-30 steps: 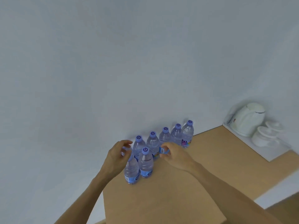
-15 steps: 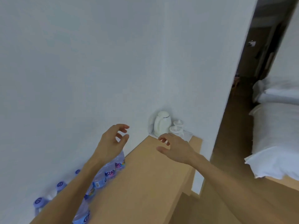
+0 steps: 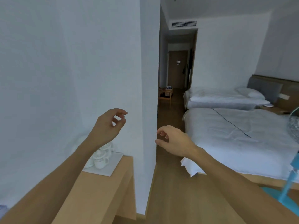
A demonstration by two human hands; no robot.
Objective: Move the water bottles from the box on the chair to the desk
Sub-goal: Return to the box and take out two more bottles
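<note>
My left hand (image 3: 107,128) is raised in front of the white wall, fingers loosely curled and apart, holding nothing. My right hand (image 3: 174,140) hovers past the wall's corner over the wooden floor, also empty with fingers apart. The wooden desk (image 3: 103,191) runs along the wall at lower left, under my left forearm. Only a sliver of one water bottle (image 3: 2,208) shows at the frame's left edge. A wooden chair (image 3: 165,94) with items on it stands far down the passage; whether it holds the box cannot be told.
A white tray (image 3: 111,166) with white cups (image 3: 100,159) sits at the desk's far end. The wall corner (image 3: 149,110) juts out beside the desk. Two white beds (image 3: 239,131) fill the right side. A light-blue fan stand (image 3: 289,180) is at far right.
The view has swung right, away from the row of bottles on the desk toward the room. Both hands let go of the bottles and lifted, empty.
</note>
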